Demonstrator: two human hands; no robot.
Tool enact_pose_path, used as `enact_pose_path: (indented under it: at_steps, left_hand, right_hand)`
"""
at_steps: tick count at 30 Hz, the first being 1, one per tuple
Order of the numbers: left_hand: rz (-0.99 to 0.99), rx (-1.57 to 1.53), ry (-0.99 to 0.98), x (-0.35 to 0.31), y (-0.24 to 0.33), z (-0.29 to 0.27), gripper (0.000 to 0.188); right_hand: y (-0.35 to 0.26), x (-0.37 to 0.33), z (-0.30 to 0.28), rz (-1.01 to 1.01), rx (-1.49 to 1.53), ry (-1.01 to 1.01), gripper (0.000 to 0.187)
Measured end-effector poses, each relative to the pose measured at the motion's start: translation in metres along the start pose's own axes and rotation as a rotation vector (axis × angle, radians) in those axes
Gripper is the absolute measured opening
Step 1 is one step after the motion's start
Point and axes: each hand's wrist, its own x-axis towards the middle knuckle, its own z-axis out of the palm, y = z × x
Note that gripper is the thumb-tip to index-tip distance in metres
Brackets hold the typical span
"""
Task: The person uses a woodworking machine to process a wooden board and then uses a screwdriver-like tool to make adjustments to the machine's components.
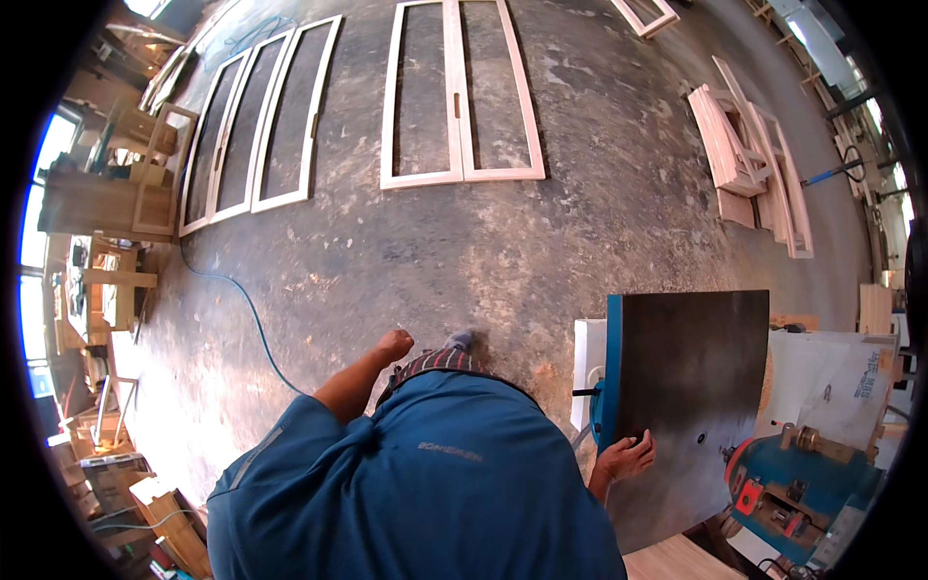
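Observation:
My right hand [630, 457] rests at the left edge of a dark, flat metal machine table [691, 367], its fingers apart and lying on the surface. The table has a blue side edge and a small hole beside a blue-green motor unit [797, 493]. My left hand [394, 343] hangs beside my waist over the floor, its fingers curled in, and no object shows in it. A blue shirt covers my body and hides part of the right forearm.
Pale wooden frames [464, 178] lie on the worn concrete floor ahead, with more frames [282, 200] at the far left. Wooden parts [725, 145] are stacked at the right. A blue hose [253, 309] crosses the floor on my left, near cluttered wooden benches [106, 208].

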Motion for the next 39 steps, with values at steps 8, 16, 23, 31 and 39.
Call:
enact_pose_path:
  at_steps: [8,16,23,31,39]
  left_hand:
    - [-0.036,-0.252,0.048,0.019,0.006,0.007,0.027]
    - [0.08,0.158,-0.001,0.027,-0.013,0.013,0.025]
    - [-0.011,-0.113,-0.014,0.025,-0.007,0.006,0.027]
    - [-0.15,-0.327,0.052,0.019,0.002,0.005,0.028]
    - [-0.207,-0.311,0.024,0.019,-0.002,0.007,0.027]
  right_hand:
    - [-0.004,0.002,-0.003,0.02,0.064,0.017,0.031]
    - [-0.009,0.006,-0.011,0.031,0.067,0.012,0.03]
    - [-0.007,0.006,-0.016,0.028,0.097,0.012,0.031]
    - [-0.006,0.005,-0.012,0.071,0.088,-0.005,0.03]
    - [-0.004,0.008,-0.014,0.072,0.094,0.006,0.028]
